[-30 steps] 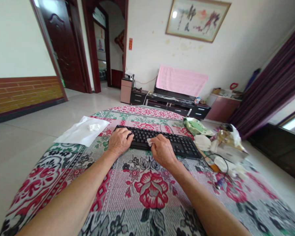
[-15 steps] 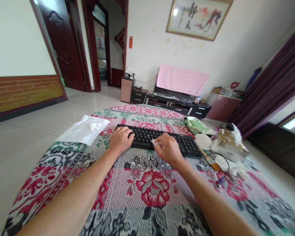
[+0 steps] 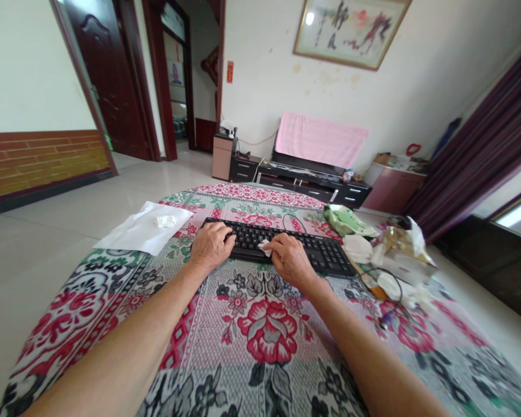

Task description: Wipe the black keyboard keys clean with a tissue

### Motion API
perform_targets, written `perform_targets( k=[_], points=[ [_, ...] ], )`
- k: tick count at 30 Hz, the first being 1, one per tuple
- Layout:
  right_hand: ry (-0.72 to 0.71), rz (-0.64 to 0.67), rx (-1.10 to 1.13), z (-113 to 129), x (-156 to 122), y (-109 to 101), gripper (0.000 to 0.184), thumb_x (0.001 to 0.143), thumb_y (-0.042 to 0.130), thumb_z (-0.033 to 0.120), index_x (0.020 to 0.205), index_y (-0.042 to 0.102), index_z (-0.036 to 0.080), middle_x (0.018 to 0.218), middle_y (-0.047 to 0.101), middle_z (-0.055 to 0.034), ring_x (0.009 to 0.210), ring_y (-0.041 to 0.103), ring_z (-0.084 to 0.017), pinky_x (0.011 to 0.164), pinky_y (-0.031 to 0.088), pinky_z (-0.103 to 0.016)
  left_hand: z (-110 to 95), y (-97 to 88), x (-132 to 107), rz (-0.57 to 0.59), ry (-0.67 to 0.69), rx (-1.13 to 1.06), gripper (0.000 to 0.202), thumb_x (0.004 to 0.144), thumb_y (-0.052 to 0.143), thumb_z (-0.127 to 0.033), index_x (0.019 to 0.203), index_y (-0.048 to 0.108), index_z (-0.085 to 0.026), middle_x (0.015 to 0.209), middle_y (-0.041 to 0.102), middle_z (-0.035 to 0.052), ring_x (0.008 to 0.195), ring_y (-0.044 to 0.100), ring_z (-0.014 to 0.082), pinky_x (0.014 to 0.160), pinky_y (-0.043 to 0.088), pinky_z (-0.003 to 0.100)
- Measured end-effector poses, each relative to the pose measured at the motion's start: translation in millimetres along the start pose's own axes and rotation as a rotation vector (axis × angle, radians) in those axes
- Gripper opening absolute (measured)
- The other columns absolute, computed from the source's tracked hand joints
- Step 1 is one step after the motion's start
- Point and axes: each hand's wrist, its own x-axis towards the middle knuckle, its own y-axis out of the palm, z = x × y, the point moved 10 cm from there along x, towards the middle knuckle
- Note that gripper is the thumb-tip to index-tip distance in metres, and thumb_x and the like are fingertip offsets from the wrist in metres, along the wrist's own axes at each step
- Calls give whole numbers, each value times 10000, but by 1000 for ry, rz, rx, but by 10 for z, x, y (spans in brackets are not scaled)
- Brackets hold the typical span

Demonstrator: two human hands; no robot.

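Observation:
A black keyboard (image 3: pixel 325 255) lies across the flowered tablecloth (image 3: pixel 267 333) in front of me. My left hand (image 3: pixel 210 245) is closed over the keyboard's left end, holding it with the thumb near the front edge. Pinched in the fingers of my right hand (image 3: pixel 290 256) is a small white tissue (image 3: pixel 264 247), pressed against the keys and front edge near the middle of the keyboard. The palm side of both hands is hidden.
To the left, a crumpled white wad (image 3: pixel 165 221) sits on a white sheet (image 3: pixel 132 231). On the right are a green packet (image 3: pixel 349 221), a clear plastic bag (image 3: pixel 402 249) and a cable with a purple plug (image 3: pixel 387 318). A low TV cabinet (image 3: pixel 301 184) stands beyond.
My right hand has shifted slightly left along the keyboard, and more of the tissue shows at its fingertips. My left hand stays on the keyboard's left end.

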Motion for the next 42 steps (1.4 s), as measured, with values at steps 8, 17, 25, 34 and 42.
perform_targets(
  k=[8,17,25,34,42],
  points=[
    [150,-166,92,-439,-14,-225,219,801,499,113,868,701,164,852,641,-62,798,585,-170,769,444,-291,-10,-15,1,-8,-1,29,256,868,494,-325,928,694,-179,952,682,78,932,589,232,872,468,379],
    [89,-26,-10,-294,-32,-41,281,821,488,85,967,705,189,999,643,-77,929,567,-183,850,412,-313,16,19,-1,-22,27,29,256,855,497,-341,915,695,-190,961,688,83,940,604,243,869,477,386],
    [219,-72,-14,-405,-56,-172,167,767,549,121,797,706,169,820,656,-56,791,597,-167,747,422,-264,-7,9,4,-22,66,48,279,866,474,-346,933,688,-180,977,692,87,921,611,249,868,483,391],
    [277,-25,-61,-511,-84,-161,210,786,539,167,890,720,194,915,672,-74,884,612,-180,813,439,-272,21,81,-8,-13,131,60,320,885,434,-390,953,665,-180,1004,685,103,933,618,261,881,475,394],
    [353,22,-64,-626,-84,-195,209,789,531,207,862,727,204,893,693,-62,822,630,-188,737,441,-258,64,66,-17,-55,151,19,305,874,460,-380,960,669,-175,1007,685,107,951,623,263,896,480,418]
  ],
)
